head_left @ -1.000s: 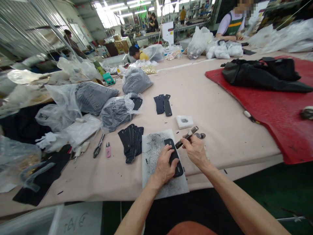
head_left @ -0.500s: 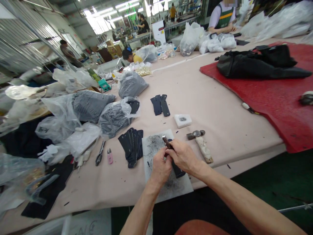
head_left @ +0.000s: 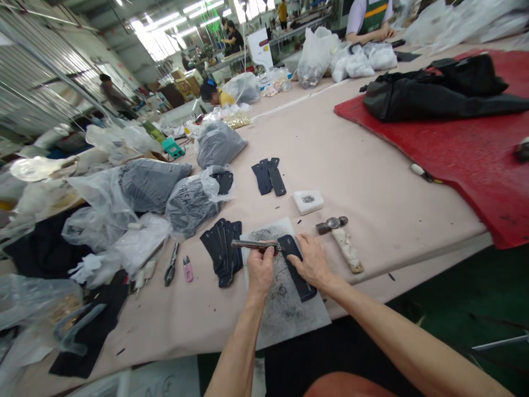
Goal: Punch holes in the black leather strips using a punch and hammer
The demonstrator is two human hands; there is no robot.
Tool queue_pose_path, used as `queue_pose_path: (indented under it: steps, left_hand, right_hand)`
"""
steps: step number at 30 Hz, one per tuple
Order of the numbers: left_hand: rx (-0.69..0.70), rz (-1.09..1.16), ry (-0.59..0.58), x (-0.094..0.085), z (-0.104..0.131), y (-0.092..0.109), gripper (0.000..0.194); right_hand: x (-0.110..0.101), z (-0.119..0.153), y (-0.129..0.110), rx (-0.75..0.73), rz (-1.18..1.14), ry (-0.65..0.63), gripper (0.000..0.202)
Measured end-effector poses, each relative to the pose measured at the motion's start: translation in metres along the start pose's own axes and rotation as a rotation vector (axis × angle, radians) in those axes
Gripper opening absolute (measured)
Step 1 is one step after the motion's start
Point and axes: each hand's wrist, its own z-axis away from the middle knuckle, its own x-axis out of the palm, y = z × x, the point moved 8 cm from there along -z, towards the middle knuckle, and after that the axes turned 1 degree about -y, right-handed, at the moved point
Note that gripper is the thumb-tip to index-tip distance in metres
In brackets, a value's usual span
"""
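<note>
The left hand point(head_left: 261, 271) grips the metal tool point(head_left: 247, 243), held crosswise at the fingers. The right hand point(head_left: 313, 262), fingers spread, rests on the dark strip point(head_left: 303, 285), located right of the left hand on the grey sheet point(head_left: 291, 327). The hammer point(head_left: 346, 251) (pale-handled) lies right of the right hand; fanned strips point(head_left: 222, 252) lie left of the left hand.

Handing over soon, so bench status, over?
Left hand: gripping metal punch. Right hand: on dark strip. Ball-peen hammer: beside scuffed board, not blocking.
</note>
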Motion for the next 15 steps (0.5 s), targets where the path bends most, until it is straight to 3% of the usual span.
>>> queue_pose_path:
  steps: [8,15]
  left_hand:
    - [0.222,-0.086,-0.136,0.037,-0.011,0.021,0.015]
    - [0.236,-0.114,-0.182,0.039,-0.009,0.011,0.015]
  right_hand:
    - [0.01,0.013,-0.001,-0.034,0.044,0.055,0.05]
    - [0.007,0.012,0.0,-0.02,0.012,0.068,0.05]
